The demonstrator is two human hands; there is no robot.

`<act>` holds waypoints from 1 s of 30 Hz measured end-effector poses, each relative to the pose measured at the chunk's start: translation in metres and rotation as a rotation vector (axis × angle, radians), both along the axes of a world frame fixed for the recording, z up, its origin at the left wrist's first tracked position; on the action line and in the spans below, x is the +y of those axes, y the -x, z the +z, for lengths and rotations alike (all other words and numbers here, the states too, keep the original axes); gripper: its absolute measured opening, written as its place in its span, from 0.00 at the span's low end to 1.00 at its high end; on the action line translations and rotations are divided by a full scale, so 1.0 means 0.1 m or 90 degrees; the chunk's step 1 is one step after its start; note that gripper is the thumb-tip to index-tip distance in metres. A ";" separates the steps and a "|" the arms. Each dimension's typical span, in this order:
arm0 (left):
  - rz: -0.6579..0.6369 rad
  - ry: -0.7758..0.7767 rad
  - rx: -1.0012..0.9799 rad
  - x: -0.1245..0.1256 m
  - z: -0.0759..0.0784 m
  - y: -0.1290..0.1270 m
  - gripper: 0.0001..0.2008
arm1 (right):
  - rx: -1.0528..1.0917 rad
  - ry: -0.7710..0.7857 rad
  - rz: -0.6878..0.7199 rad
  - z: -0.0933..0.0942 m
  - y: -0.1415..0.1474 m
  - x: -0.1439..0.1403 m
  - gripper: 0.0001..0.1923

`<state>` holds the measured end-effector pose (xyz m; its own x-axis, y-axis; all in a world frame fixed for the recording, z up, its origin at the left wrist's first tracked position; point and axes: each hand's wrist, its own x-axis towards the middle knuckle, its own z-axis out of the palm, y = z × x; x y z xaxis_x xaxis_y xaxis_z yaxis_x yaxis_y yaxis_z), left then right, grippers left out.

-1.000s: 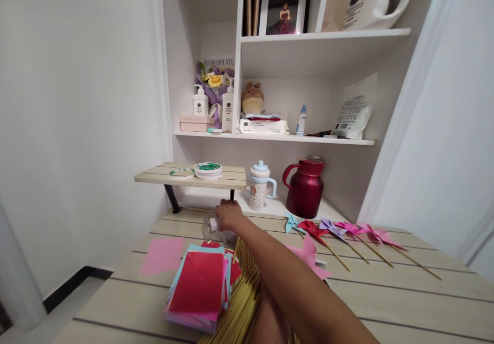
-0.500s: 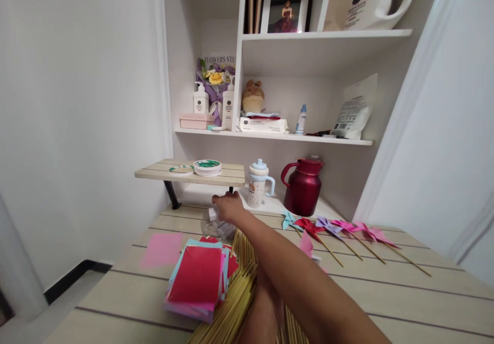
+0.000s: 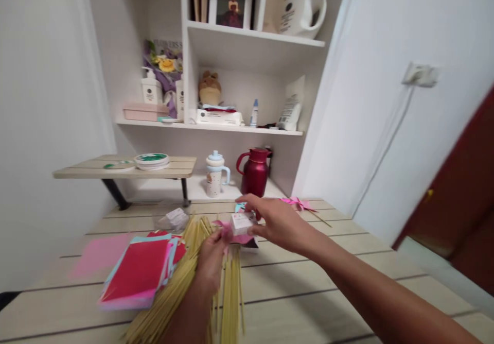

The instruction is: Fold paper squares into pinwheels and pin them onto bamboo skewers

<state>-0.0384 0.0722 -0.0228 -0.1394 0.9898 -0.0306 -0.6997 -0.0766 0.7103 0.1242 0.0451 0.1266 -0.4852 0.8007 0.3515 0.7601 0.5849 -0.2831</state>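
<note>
Across the pale, grooved wooden table [image 3: 339, 277] we had our things spread: a stack of coloured paper squares [image 3: 141, 269] with a red sheet on top, a loose pink sheet [image 3: 98, 248] beside it, and a fan of yellow sticks [image 3: 185, 287] under our left forearm. Our left hand [image 3: 211, 259] pinched the pink paper pinwheel [image 3: 235, 236] by its near edge, while our right hand [image 3: 276, 220] closed its fingertips on a small white box [image 3: 242, 222] just above that pinwheel (its label too blurred for us to read). A clear plastic packet [image 3: 175, 218] lay farther back. Behind stood a red jug [image 3: 254, 171] and a lidded cup [image 3: 215, 174], near a low wooden riser [image 3: 123, 166]. White shelves [image 3: 247, 35] held a framed picture [image 3: 230, 1]; their writing was unreadable.
</note>
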 end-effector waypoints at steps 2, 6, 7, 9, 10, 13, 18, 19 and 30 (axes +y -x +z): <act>-0.007 -0.001 0.034 0.02 -0.02 0.01 0.17 | -0.028 0.102 -0.097 -0.28 -0.30 -0.02 0.35; 0.015 0.006 0.064 -0.03 0.00 0.01 0.19 | -0.037 0.178 -0.169 -0.80 -0.64 0.03 0.33; 0.021 0.010 0.066 -0.06 0.03 0.01 0.17 | -0.036 0.190 -0.183 -0.89 -0.69 0.05 0.33; 0.039 0.018 0.055 -0.09 0.13 0.01 0.13 | -0.034 0.206 -0.200 -1.02 -0.75 0.08 0.30; 0.051 0.020 0.041 -0.09 0.20 0.01 0.09 | -0.033 0.210 -0.204 -1.05 -0.76 0.11 0.27; 0.093 0.020 -0.027 -0.08 0.47 0.02 0.08 | -0.032 0.217 -0.192 -1.09 -0.74 0.18 0.19; 0.062 0.069 -0.130 -0.15 0.84 -0.24 0.11 | -0.005 0.216 -0.151 -1.10 -0.56 0.29 0.24; 0.043 0.081 -0.144 -0.19 0.85 -0.33 0.10 | 0.007 0.214 -0.143 -1.12 -0.54 0.29 0.28; 0.066 0.122 -0.222 -0.30 0.41 -0.67 0.11 | 0.172 0.213 -0.039 -1.33 -0.75 0.25 0.36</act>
<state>0.0282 0.0417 0.0178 -0.1874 0.9428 -0.2755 -0.8968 -0.0498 0.4397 0.1994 0.0702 -0.0061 -0.3598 0.9164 0.1754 0.6634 0.3835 -0.6425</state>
